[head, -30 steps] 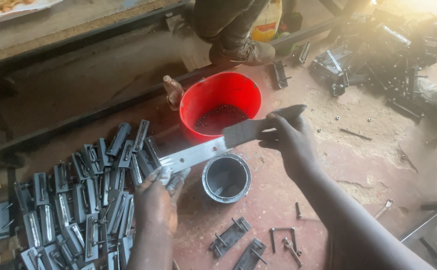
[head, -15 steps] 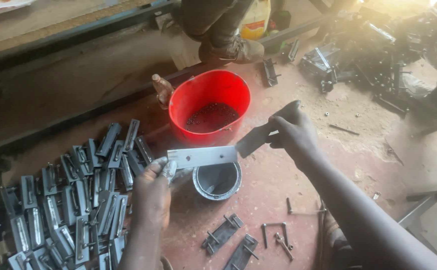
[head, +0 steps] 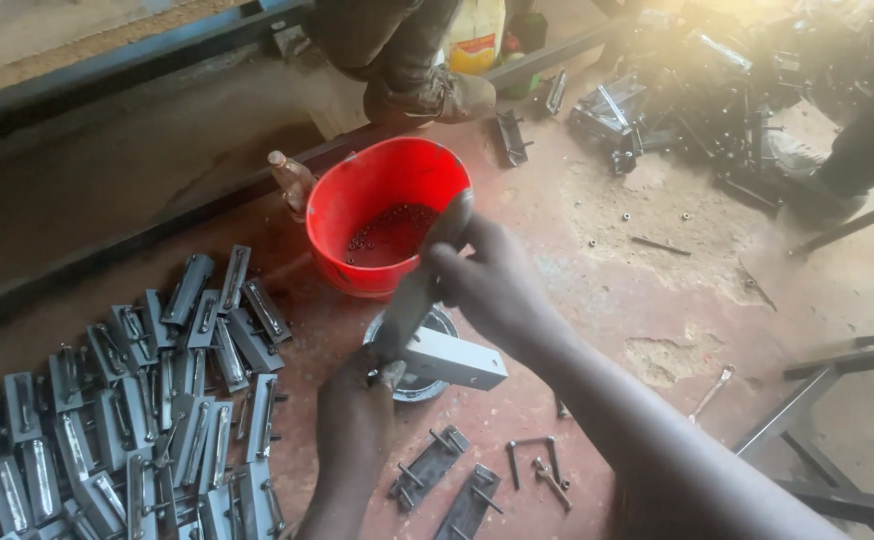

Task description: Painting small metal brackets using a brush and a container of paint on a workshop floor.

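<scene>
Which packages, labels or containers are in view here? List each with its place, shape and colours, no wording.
Yellow plastic jug: top centre, beside a person's shoe, with a white and red label.
Small bottle: left of the red bucket, brownish, label not discernible.
Red bucket: centre, round, unlabelled, small dark parts inside.
No signs or screens visible.

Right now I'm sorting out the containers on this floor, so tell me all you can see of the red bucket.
The red bucket looks like plastic, round and open-topped, standing upright on the reddish floor. Small dark pieces, too small to identify, lie scattered across its bottom. A small brownish bottle stands by its left side. The right hand hovers in front of its right rim, partly hiding it.
</scene>
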